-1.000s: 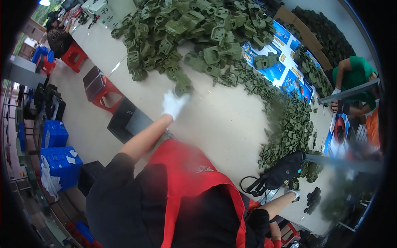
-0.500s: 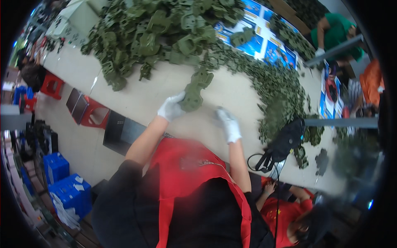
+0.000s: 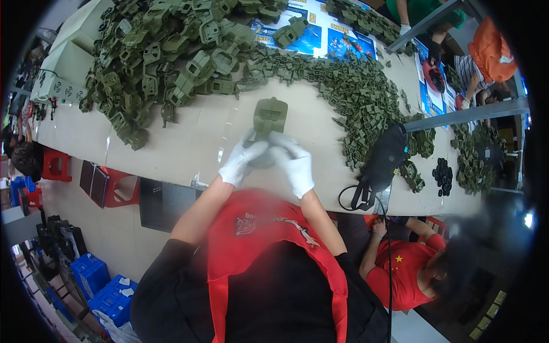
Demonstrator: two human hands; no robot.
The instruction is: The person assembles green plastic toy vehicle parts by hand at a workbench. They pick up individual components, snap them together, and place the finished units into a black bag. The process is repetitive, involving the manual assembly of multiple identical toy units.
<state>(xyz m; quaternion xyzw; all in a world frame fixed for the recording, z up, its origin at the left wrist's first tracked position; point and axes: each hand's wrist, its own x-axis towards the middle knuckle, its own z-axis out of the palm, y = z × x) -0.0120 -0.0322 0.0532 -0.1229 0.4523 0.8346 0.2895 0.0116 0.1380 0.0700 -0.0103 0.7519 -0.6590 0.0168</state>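
Both my hands wear white gloves and meet over the table's near edge. My left hand (image 3: 242, 161) and my right hand (image 3: 295, 162) together grip one olive-green plastic housing (image 3: 269, 119), which sticks up between them, its lower part hidden by my fingers. A big heap of similar green housings (image 3: 171, 57) lies across the far left of the pale table (image 3: 189, 148). A long drift of smaller green clips (image 3: 357, 94) runs to the right of my hands.
A black power tool with a looped cord (image 3: 382, 160) lies at the table's right. Blue printed sheets (image 3: 320, 31) lie under the parts. A person in a red shirt (image 3: 403, 268) sits low right; others work at the far right. Red stools (image 3: 114, 186) and blue crates (image 3: 97, 280) stand on the floor at left.
My left hand pulled one green housing out of the heap toward me. My right hand came up from the lower right and joined it; both now hold the part.
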